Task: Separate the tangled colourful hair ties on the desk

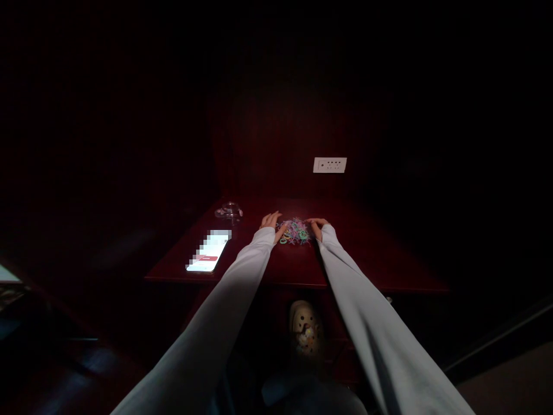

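Note:
A loose pile of small pastel bands (294, 230), in pink, purple, green and yellow, lies on the dark red table (294, 271). My left hand (273, 225) rests at the pile's left edge, its fingers apart, with the thumb close to the bands. At the right edge of the pile is my right hand (318, 226), its thumb and fingers spread, the fingertips next to the bands. Neither hand shows anything held.
A lit phone (210, 251) lies at the table's front left. Behind it stands a clear container (230, 211) with pinkish parts. A white socket plate (329, 165) is on the back wall. Below the table edge shows a beige clog (306, 328).

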Available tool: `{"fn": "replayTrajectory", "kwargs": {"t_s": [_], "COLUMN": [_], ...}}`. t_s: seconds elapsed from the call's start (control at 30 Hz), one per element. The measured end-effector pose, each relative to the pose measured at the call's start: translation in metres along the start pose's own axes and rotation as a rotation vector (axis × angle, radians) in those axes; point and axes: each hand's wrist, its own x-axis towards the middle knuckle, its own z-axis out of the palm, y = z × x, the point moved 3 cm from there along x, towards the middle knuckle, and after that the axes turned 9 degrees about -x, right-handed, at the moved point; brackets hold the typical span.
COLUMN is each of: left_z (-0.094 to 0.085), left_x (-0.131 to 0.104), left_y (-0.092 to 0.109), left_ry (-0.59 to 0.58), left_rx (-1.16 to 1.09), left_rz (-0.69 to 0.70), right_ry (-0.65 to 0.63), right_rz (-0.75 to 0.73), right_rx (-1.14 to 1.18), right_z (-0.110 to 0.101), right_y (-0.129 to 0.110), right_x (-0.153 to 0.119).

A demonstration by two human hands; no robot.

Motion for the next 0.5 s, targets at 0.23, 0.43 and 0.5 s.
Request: {"fn": "replayTrajectory", "kwargs": {"t_s": [0.23, 0.43, 0.5], "left_z": [0.013, 0.004, 0.0], "left_x": [-0.008, -0.017, -0.024], "left_y": [0.005, 0.01, 0.012], "left_ry": [0.112, -0.154, -0.154], "left_rx": [0.079, 0.081, 0.033], "left_rz": [-0.295, -0.249, -0.158], "right_ry": [-0.058, -0.155, -0.156], "right_rz": [0.207, 0.214, 0.212], "right_rx": [-0.24, -0.208, -0.191], "right_z": [0.007, 0.016, 0.017], "right_y": [-0.009, -0.015, -0.017], "right_x": [0.001, -0.007, -0.011]}}
